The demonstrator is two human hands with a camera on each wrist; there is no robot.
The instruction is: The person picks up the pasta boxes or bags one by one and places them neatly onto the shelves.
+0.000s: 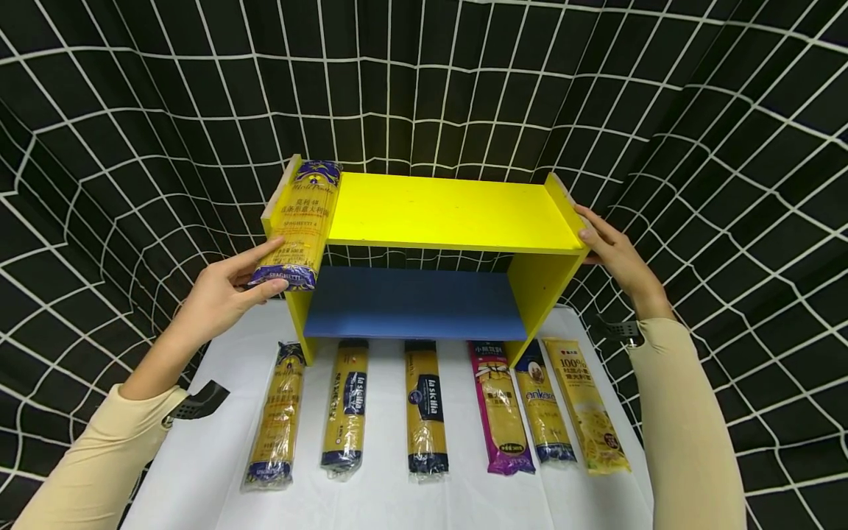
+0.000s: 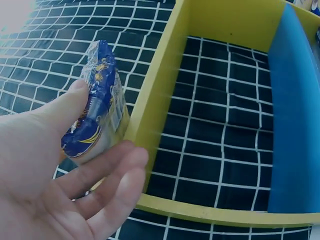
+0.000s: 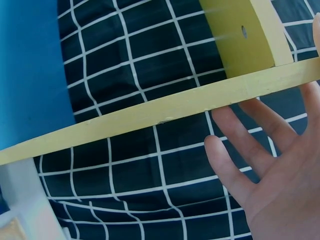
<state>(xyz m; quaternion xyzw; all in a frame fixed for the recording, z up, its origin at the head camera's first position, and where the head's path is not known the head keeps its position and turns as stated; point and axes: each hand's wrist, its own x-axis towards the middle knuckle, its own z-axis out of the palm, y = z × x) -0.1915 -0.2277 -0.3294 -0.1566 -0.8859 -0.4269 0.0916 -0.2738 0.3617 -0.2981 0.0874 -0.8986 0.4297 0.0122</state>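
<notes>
My left hand [image 1: 221,291] holds the lower end of a spaghetti pack [image 1: 301,228], thumb on one side and fingers on the other. The clear yellow pack with blue ends leans over the left end of the shelf unit's yellow top board [image 1: 437,210], its near end sticking out past the front edge. In the left wrist view, the pack's blue end [image 2: 92,120] shows between thumb and fingers. At the unit's upper right corner, my right hand [image 1: 619,254] grips the yellow side panel [image 3: 165,107], with its fingers along the outer face and the thumb at the edge.
Below the top board is a blue lower shelf [image 1: 414,302]. On the white table [image 1: 477,500] lie several pasta packs, among them another spaghetti pack [image 1: 274,419], a la sicilia pack [image 1: 426,412], a pink-edged pack [image 1: 501,412] and an ankara pack [image 1: 545,405]. Black gridded cloth [image 1: 450,88] surrounds the table.
</notes>
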